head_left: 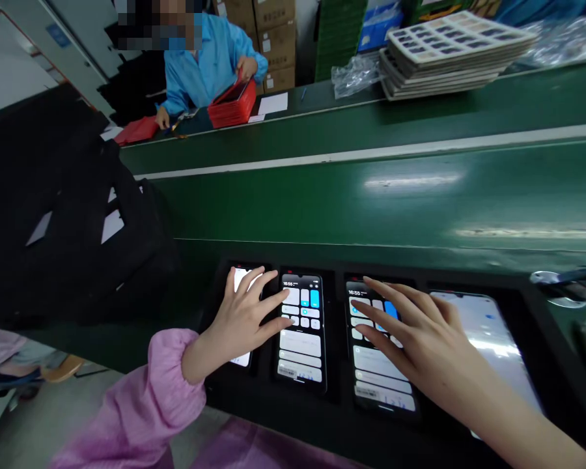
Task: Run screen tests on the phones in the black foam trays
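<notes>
Four lit phones lie in a row in a black tray [336, 339]. My left hand [247, 312] has its fingers spread, partly covering the leftmost phone [241, 359], with fingertips at the upper left of the second phone [300, 345]. Over the upper part of the third phone [381, 374] is my right hand [415, 332], fingers apart and holding nothing. Both middle phones show 16:55 and a panel of tiles. The rightmost phone [488, 326] has a pale screen, its lower part hidden by my right forearm.
A green bench [273, 208] runs behind the tray. Across it, a person in blue [209, 65] handles red trays [232, 104]. Stacked grey trays [459, 49] stand at the back right. A metal object [566, 286] lies at right; black fabric [68, 215] is at left.
</notes>
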### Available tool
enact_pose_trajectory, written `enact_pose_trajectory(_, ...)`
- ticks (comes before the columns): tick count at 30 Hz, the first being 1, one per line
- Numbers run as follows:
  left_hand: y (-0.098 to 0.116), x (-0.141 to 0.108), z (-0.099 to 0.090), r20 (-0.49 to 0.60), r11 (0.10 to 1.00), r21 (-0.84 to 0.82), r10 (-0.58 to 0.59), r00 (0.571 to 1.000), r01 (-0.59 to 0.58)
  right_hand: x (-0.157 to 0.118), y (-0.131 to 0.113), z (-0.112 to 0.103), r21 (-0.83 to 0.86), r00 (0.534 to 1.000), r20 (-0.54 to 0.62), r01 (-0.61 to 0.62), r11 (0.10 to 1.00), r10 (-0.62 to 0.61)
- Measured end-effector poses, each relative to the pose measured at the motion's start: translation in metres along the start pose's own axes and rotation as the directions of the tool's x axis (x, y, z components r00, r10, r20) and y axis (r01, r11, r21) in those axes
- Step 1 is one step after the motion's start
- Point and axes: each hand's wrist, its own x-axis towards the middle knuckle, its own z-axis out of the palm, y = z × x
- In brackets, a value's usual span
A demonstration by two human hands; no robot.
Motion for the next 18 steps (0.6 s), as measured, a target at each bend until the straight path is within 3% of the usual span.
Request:
enact_pose_trajectory(9, -0.004, -0.008, 0.002, 0.012, 1.000, -0.002, -0.001, 1.000, 0.001, -0.006, 0.002, 0.006, -0.043, 0.999, 0.009, -0.039, 0.998, 0.040)
enact_pose_trajectory(13, -0.002, 0.000, 0.005, 0.015, 1.000, -0.015, -0.003, 1.000, 0.003, 0.002, -0.001, 0.009, -0.036, 0.999, 0.014, -0.033, 0.999, 0.034)
enact_pose_trajectory(16, -0.005, 0.003, -0.003, 0.039, 0.998, -0.054, -0.022, 0.999, 0.024, -0.003, -0.003, 0.003, -0.020, 0.999, 0.019, -0.041, 0.999, 0.041)
enact_pose_trajectory(18, -0.015, -0.014, -0.013, 0.026, 0.991, -0.102, -0.085, 0.996, 0.087, -0.023, 0.002, -0.009, 0.031, 0.995, 0.042, -0.095, 0.995, 0.093)
